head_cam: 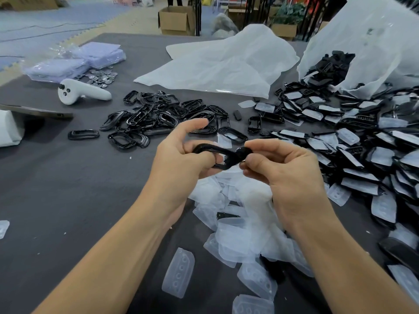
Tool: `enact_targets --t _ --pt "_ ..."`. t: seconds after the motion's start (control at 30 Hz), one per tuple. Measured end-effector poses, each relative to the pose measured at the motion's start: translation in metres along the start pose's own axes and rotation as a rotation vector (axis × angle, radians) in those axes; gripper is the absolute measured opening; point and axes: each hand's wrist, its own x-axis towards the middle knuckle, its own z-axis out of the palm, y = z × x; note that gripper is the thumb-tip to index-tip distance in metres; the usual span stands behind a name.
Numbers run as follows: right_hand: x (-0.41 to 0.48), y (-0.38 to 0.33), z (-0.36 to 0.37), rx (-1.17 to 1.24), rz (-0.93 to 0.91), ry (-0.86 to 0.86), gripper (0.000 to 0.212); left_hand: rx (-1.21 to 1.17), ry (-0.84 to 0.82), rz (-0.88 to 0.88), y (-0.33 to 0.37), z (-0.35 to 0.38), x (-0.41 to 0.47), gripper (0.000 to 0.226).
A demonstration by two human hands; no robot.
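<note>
Head view, hidden: black frame (pixel 223 158) ends covered by fingers.
Left hand (pixel 181 162): curled, gripping frame; forefinger raised.
Right hand (pixel 288 171): fingertips pinching frame's right end.

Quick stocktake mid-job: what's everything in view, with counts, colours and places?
held frame: one, glossy black, between both hands
frame pile: dozens, black, table centre
filled shells: many, black with whitish inserts, heaped right
clear pads: many, translucent, below the hands
open bag: one, white, far right, black parts inside
flat bag: one, white, far centre
controller: one, white, left
lilac packets: several, wrapped, far left
metal discs: small heap, silver, beside the packets
cardboard boxes: at least three, brown, floor behind
table: one, dark grey
left hand: one, grips the held frame
right hand: one, pinches its other end
</note>
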Motion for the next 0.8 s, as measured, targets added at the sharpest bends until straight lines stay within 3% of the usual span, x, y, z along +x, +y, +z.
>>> enact_targets --t 0.17,0.37,0.53,0.63,0.8 --pt "0.0020 -0.0003 -0.0011 0.031 0.028 0.007 0.032 0.109 -0.059 -0.011 -0.0036 0.0073 -0.0050 0.035" --pt "0.0048 -0.0001 -0.0018 0.228 0.173 0.019 0.028 0.246 0.049 0.009 -0.0069 0.0052 -0.0035 0.027" --pt "0.0031 0.0002 -0.0013 0.316 0.231 0.007 0.027 0.038 0.022 -0.095 -0.0051 0.0088 -0.0038 0.030" --pt "0.0018 0.0010 0.0002 0.303 0.221 -0.001 0.028 -0.102 -0.002 -0.147 -0.0050 0.0110 -0.0041 0.015" --pt "0.0019 0.0012 0.0016 0.248 0.187 -0.007 0.027 -0.065 -0.059 -0.126 -0.0087 0.0086 -0.0044 0.023"
